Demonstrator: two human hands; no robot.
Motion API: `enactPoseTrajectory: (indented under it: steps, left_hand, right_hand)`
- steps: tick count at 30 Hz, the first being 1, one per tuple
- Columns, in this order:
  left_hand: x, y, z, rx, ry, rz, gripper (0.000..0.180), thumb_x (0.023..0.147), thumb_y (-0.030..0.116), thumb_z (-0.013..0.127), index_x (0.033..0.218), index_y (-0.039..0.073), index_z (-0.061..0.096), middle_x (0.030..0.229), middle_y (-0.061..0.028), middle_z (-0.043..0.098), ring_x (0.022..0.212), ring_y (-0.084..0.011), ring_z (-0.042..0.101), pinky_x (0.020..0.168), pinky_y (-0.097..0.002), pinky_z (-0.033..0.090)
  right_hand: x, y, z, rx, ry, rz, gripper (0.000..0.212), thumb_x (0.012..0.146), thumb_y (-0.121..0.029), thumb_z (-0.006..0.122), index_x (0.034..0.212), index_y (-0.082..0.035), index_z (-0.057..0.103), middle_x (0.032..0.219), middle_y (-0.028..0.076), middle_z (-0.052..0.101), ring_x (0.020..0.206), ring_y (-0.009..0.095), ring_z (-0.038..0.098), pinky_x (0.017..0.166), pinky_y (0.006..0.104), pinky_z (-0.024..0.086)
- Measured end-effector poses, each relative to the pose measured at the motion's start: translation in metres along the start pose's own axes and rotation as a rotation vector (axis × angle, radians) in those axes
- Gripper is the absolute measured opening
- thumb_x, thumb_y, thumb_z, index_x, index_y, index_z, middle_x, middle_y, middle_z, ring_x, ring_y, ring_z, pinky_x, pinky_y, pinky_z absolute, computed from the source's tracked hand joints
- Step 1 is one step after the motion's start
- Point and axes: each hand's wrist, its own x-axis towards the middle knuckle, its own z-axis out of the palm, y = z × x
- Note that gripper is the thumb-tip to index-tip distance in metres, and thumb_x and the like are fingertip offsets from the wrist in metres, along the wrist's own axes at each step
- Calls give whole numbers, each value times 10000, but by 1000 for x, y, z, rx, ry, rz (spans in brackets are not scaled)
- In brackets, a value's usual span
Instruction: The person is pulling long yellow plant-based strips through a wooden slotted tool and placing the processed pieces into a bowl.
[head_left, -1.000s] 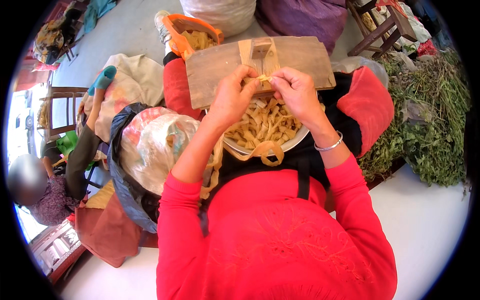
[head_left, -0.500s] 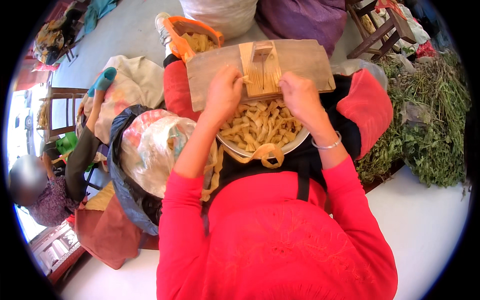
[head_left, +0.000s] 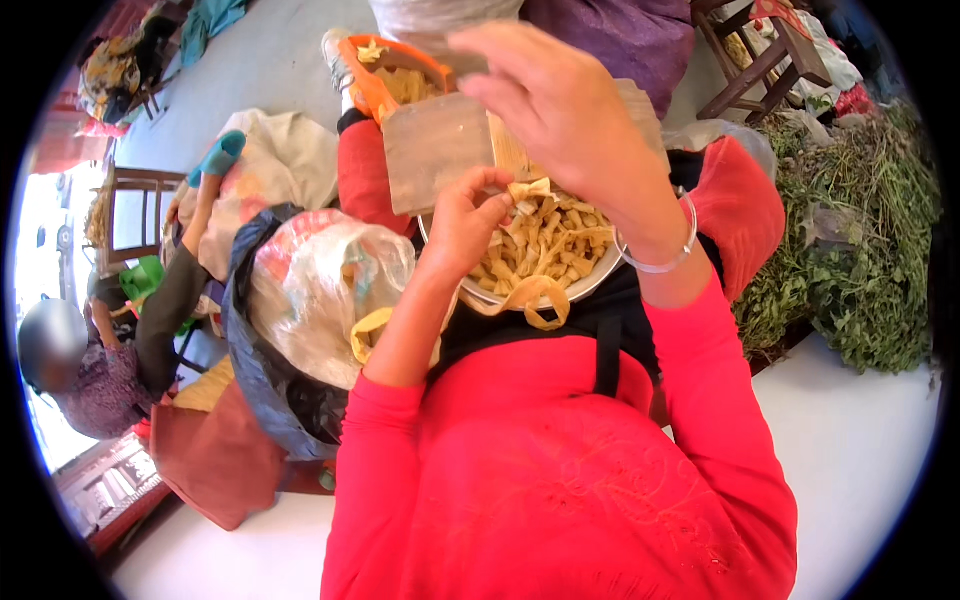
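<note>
At centre, your left hand (head_left: 466, 220): finger and thumb pinching one folded strip (head_left: 532, 189). One o'clock, your right hand (head_left: 565, 110): fingers apart, seemingly empty. Four o'clock, bowl (head_left: 598, 280): heaped knotted pieces (head_left: 535, 240). Eleven o'clock, orange container (head_left: 369, 92): loose strips (head_left: 405, 86), seemingly unworked.

Bright red top (head_left: 560, 420) with floral embroidery (head_left: 590, 490), slim silvery bangle (head_left: 652, 268), black lap garment (head_left: 585, 322), possibly an apron.

From where I stand, I can read no lettering, number, label or sign; the pinkish patches on the crumpled, translucent plastic bag (head_left: 325, 280) at nine o'clock form no legible words.
</note>
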Motion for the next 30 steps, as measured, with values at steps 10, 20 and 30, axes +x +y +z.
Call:
enactPoseTrajectory:
  steps: [10,20,30]
  left_hand:
    - [-15,27,16,122,-267,26,204,884,56,602,1067,0,533,783,-31,578,634,-73,529,553,-233,451]
    - [7,16,-23,95,-358,-87,243,928,117,590,1149,24,552,827,17,559,624,-44,483,525,-198,399]
    - [53,22,-29,249,-253,162,133,895,92,605,1008,55,545,832,34,555,695,-27,462,578,-185,362]
  right_hand:
    - [-115,27,-16,402,-332,784,212,907,-172,603,875,32,653,679,29,608,627,86,521,586,267,434]
    - [-107,50,-33,610,-339,907,112,885,-120,649,906,-12,670,708,-36,571,598,30,482,531,177,405]
    - [-105,70,-22,431,-249,863,60,868,-73,627,884,-20,650,727,-49,549,670,34,468,598,212,395]
